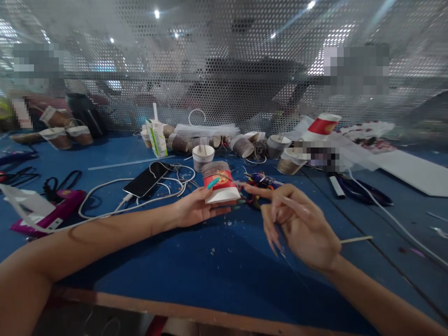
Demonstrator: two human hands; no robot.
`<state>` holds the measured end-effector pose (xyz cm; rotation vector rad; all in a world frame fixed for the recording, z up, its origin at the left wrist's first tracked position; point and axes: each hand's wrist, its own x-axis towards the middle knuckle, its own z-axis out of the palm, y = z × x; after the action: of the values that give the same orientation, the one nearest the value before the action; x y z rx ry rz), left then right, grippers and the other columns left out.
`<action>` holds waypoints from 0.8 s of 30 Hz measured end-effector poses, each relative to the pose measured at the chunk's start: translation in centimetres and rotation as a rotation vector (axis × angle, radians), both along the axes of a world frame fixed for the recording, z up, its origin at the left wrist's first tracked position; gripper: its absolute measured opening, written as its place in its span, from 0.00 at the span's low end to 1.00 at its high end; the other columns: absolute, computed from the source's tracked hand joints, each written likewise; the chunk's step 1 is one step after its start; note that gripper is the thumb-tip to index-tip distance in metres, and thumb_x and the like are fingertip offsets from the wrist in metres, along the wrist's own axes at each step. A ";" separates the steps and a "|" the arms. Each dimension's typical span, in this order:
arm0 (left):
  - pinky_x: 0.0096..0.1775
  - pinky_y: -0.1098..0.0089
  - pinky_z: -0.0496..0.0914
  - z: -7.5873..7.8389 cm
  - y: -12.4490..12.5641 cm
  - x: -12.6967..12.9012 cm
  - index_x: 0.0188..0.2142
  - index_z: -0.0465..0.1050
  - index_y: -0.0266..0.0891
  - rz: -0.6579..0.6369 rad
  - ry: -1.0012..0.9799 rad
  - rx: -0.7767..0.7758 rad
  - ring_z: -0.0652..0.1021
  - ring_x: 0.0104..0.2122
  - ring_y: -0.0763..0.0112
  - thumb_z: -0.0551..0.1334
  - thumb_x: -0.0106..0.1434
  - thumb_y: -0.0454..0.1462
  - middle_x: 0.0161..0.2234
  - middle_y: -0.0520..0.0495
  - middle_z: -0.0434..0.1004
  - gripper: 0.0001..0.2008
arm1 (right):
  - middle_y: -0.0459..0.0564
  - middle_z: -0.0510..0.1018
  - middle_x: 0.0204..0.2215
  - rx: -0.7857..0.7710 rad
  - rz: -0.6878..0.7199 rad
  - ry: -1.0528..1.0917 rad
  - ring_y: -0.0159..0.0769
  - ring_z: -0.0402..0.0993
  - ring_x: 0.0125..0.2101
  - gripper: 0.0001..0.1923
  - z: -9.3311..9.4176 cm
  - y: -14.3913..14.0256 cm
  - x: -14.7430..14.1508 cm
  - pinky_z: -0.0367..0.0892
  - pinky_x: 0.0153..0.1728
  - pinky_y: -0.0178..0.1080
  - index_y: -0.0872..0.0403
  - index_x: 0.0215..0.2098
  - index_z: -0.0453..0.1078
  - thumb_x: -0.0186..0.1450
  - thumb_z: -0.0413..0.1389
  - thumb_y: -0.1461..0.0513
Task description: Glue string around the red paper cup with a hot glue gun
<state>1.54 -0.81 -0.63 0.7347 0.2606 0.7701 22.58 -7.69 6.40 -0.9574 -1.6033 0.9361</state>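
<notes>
A: Right hand (301, 228) nearest, fingers pinched on a thin pale strand; what exactly, can't tell.

B: Cup?

A: Red-and-white paper cup (220, 183), twine-wrapped, upside down, clasped in left hand (196, 210), ten o'clock from right fingertips.

A cup (220, 183) is sitting in the left hand (196, 209) over the table (196, 261), with the right hand (301, 226) just to its right. A phone (147, 179) is lying left of the cup among cables (105, 189). More cups (245, 145) are lying in a row behind, a carton (156, 136) standing at their left end, a mesh screen (224, 70) rising behind them all
</notes>
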 end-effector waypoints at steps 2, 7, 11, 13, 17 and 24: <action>0.60 0.57 0.64 0.1 -0.1 -0.1 0.47 0.77 0.34 -0.019 0.005 0.010 0.79 0.51 0.56 0.77 0.48 0.45 0.45 0.39 0.83 0.29 | 0.54 0.83 0.43 -0.196 0.174 0.114 0.26 0.59 0.09 0.17 0.0 -0.1 -0.2 0.58 0.06 0.36 0.49 0.29 0.59 0.65 0.51 0.46; 0.60 0.57 0.64 0.4 -0.5 -0.2 0.49 0.75 0.36 -0.073 0.003 0.047 0.80 0.49 0.59 0.77 0.47 0.44 0.44 0.43 0.82 0.31 | 0.52 0.82 0.46 -0.350 0.204 0.333 0.23 0.57 0.09 0.15 -0.1 0.8 -0.1 0.54 0.06 0.32 0.50 0.29 0.60 0.66 0.49 0.49; 0.61 0.56 0.63 0.5 -0.6 -0.3 0.50 0.75 0.35 -0.139 0.001 0.066 0.80 0.48 0.59 0.78 0.46 0.45 0.44 0.43 0.82 0.33 | 0.52 0.83 0.37 -0.408 0.010 0.403 0.21 0.52 0.08 0.13 -0.5 2.6 0.7 0.48 0.06 0.30 0.52 0.26 0.60 0.66 0.48 0.54; 0.61 0.57 0.63 0.6 -0.6 -0.3 0.49 0.75 0.35 -0.140 0.003 0.066 0.80 0.48 0.59 0.78 0.45 0.45 0.43 0.42 0.82 0.34 | 0.51 0.83 0.32 -0.372 -0.097 0.431 0.20 0.49 0.07 0.13 -0.7 3.3 1.1 0.45 0.07 0.29 0.52 0.24 0.60 0.65 0.49 0.57; 0.56 0.60 0.68 0.8 -0.7 -0.1 0.48 0.76 0.35 -0.066 0.037 0.027 0.81 0.46 0.63 0.80 0.42 0.42 0.43 0.44 0.82 0.33 | 0.48 0.82 0.31 -0.154 -0.080 0.447 0.21 0.52 0.08 0.12 -0.7 3.0 1.3 0.47 0.06 0.29 0.51 0.25 0.63 0.65 0.53 0.56; 0.54 0.61 0.69 0.7 -1.0 0.4 0.49 0.76 0.36 0.009 0.093 0.055 0.81 0.45 0.61 0.80 0.42 0.38 0.45 0.41 0.82 0.33 | 0.55 0.80 0.51 -0.015 0.280 0.094 0.22 0.66 0.14 0.13 -1.5 0.3 0.5 0.70 0.15 0.35 0.52 0.32 0.66 0.69 0.55 0.52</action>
<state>1.98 -1.84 0.08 0.8227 0.3284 0.7554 23.10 -7.40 4.95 -0.6979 -1.6781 1.1678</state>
